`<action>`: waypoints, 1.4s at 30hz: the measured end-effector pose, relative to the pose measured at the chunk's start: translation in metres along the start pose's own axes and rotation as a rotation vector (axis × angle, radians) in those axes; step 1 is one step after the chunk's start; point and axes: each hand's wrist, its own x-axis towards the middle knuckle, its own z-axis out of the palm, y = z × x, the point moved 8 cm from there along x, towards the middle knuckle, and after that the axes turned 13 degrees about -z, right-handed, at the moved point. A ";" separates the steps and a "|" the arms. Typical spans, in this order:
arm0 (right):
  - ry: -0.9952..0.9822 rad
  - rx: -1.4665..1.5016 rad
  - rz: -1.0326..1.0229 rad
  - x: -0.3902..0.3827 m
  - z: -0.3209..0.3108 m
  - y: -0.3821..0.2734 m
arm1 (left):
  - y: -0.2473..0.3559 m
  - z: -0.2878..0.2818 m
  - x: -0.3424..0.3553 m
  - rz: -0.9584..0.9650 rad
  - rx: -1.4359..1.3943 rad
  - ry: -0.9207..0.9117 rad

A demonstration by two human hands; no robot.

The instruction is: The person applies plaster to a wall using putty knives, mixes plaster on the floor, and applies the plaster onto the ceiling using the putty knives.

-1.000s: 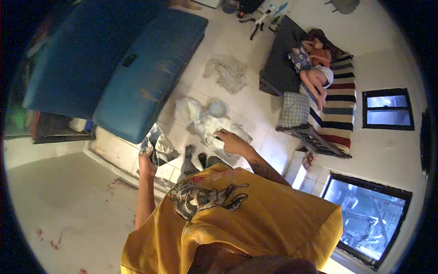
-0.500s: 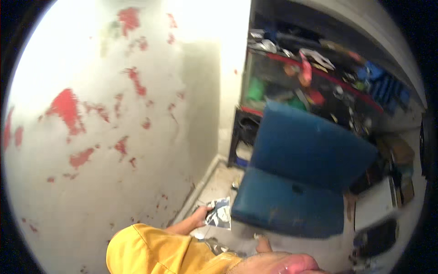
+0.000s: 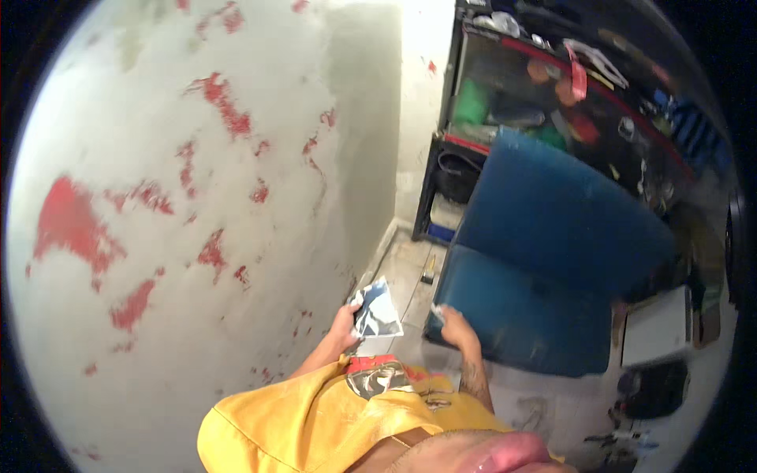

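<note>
My left hand is closed on a square flat board smeared with white and dark grey, held out near the wall at lower centre. My right hand is closed on something small and pale at its fingertips, too blurred to name, in front of the blue cushioned seat. A small yellow-handled tool lies on the floor tiles between the wall and the seat. To my left is a pale wall with irregular red patches of differing size.
Behind the seat stands a dark rack with red-edged glass, crowded with assorted items. A white flat panel and a dark bulky object lie at the right. Floor tiles run along the wall's foot.
The view has swung from the room, with a person lying on a striped couch, to the patched wall and seat. Both hands have since risen in the picture, the board still in the left.
</note>
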 end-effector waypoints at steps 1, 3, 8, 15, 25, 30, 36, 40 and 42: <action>-0.055 -0.018 -0.012 0.022 0.002 -0.009 | 0.012 -0.012 0.010 0.018 -0.070 -0.052; -0.149 0.043 0.174 0.032 -0.001 -0.007 | 0.039 0.018 0.002 -0.012 -0.026 -0.015; 0.107 0.293 -0.053 0.057 -0.039 -0.008 | 0.091 0.028 0.007 0.139 0.094 -0.024; 0.688 1.564 0.041 0.070 -0.072 0.017 | 0.039 0.012 0.035 -0.010 -0.028 0.025; 0.966 1.401 0.024 0.077 -0.037 -0.011 | 0.003 0.076 0.043 -0.180 0.020 -0.208; 0.803 1.368 -0.051 0.068 -0.044 -0.029 | 0.006 0.071 0.038 -0.144 0.067 -0.150; 0.830 1.375 -0.095 0.029 -0.093 -0.014 | 0.026 0.048 0.027 -0.010 0.113 -0.213; 0.922 0.839 -0.235 0.002 -0.188 -0.038 | 0.039 0.006 0.021 0.033 0.088 -0.099; 1.122 1.152 -0.760 -0.045 -0.319 -0.050 | 0.041 0.012 0.023 0.011 0.039 -0.131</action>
